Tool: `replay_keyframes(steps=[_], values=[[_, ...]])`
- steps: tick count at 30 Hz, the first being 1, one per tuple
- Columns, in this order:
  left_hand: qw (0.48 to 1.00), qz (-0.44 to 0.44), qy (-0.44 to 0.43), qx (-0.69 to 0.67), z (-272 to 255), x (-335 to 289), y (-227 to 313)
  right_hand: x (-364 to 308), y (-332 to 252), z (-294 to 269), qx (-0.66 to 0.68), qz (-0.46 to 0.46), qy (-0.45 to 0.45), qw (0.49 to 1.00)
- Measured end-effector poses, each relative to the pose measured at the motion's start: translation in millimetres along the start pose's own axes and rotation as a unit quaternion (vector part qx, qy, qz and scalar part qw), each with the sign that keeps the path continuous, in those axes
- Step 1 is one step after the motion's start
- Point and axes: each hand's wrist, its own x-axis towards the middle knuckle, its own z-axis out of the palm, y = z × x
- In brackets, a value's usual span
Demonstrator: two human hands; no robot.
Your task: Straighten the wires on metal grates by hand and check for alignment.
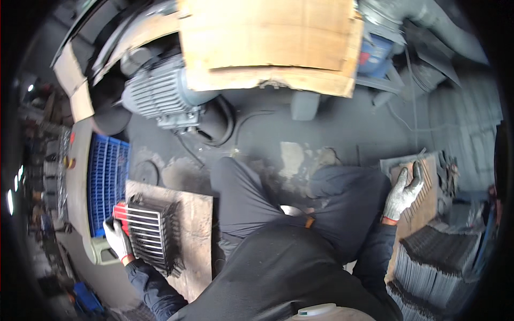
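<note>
My left hand (116, 241), in a white glove with dark fingertips and a red cuff, is at the left side of a pale ladder-shaped metal grate (145, 231). Its fingers are closed around the grate's edge, though partly hidden. Beneath lies a stack of dark grates (172, 235) on a board (197, 224). A red piece (121, 213) shows beside the fingers. On the right, my right hand (402, 197), gloved alike, has thumb and fingers apart and nothing in it. Below it, several thin dark rods (420, 199) lie over a brown board (429, 211).
A blue plastic crate (107, 176) stands beyond the left stack. Tall stacks of grey metal grates (428, 267) stand at lower right. Ahead are a grey finned motor (160, 88), a black hose (231, 120) and a large cardboard sheet (267, 37). My legs are between the two boards.
</note>
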Motion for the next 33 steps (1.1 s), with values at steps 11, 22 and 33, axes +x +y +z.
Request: replay_keyframes(steps=[11, 22, 33], values=[[0.912, 0.398, -0.071, -0.071, -15.8, -102.9, 340.4, -98.4, -292.7, 87.4, 0.321, -0.005, -0.629, 0.708], [0.84, -0.026, -0.362, -0.404, 195.9, -118.2, 372.2, -87.2, -131.1, 134.2, 0.449, 0.402, -0.38, 0.702], [0.775, 0.079, -0.445, -0.441, 295.1, -132.6, 435.9, -35.9, -85.6, 137.0, 0.32, 0.408, -0.389, 0.761]])
